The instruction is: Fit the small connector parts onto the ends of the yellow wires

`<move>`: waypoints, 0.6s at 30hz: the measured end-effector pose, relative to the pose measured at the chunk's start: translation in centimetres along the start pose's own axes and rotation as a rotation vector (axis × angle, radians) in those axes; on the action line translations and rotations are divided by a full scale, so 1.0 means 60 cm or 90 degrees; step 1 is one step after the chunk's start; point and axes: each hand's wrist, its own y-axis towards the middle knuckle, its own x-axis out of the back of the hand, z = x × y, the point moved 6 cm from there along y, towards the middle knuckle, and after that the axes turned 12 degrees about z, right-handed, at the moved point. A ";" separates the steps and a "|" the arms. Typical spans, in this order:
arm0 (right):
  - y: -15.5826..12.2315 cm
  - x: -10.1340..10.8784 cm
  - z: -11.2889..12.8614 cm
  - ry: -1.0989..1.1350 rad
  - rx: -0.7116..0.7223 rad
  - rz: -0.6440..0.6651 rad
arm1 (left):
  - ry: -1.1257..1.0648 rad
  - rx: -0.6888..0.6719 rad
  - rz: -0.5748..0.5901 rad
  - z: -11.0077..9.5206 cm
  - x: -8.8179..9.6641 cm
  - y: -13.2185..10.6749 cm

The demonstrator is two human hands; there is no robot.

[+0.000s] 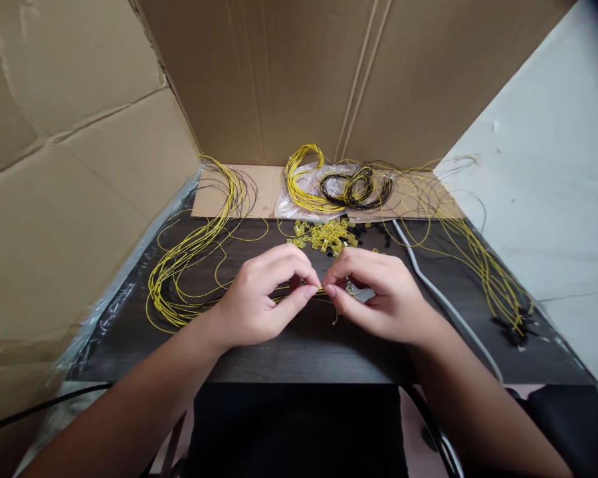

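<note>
My left hand (269,295) and my right hand (381,292) meet over the front middle of the dark table, thumb and forefinger pinched on each. A thin yellow wire (284,287) runs from the left into the left hand's pinch. Both sets of fingertips close on the wire, nearly touching; whatever small part sits between them is hidden. Loose wire ends (335,318) show just below the right fingertips. From the left hand, a looped bundle of yellow and black wires (167,282) spreads over the table's left side. Behind the hands lies a pile of small yellow plastic sleeves (329,234).
Coiled yellow wires (294,186) and black wires (361,189) rest on a plastic bag at the back. On the right, a wire bundle (496,285) ends in black pieces (518,326). A white cable (423,279) crosses the table. Cardboard walls (299,79) stand behind and left.
</note>
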 end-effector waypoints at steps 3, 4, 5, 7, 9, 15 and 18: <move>-0.001 -0.001 0.003 -0.032 0.013 -0.026 | 0.020 -0.001 -0.015 -0.002 0.002 0.000; -0.002 -0.001 0.003 -0.041 0.014 -0.032 | 0.027 -0.004 -0.020 -0.003 0.003 0.000; -0.002 -0.002 0.004 -0.048 0.014 -0.038 | 0.033 -0.006 -0.024 -0.004 0.003 0.000; -0.003 -0.002 0.004 -0.059 0.015 -0.050 | 0.046 -0.010 -0.033 -0.005 0.004 0.000; -0.002 -0.002 0.005 -0.069 0.012 -0.058 | 0.059 -0.014 -0.046 -0.005 0.004 -0.001; 0.000 -0.003 0.005 -0.103 -0.001 -0.060 | 0.110 -0.024 -0.069 -0.006 -0.001 -0.002; -0.001 -0.003 0.005 -0.107 0.000 -0.055 | 0.138 -0.029 -0.064 -0.008 -0.002 -0.003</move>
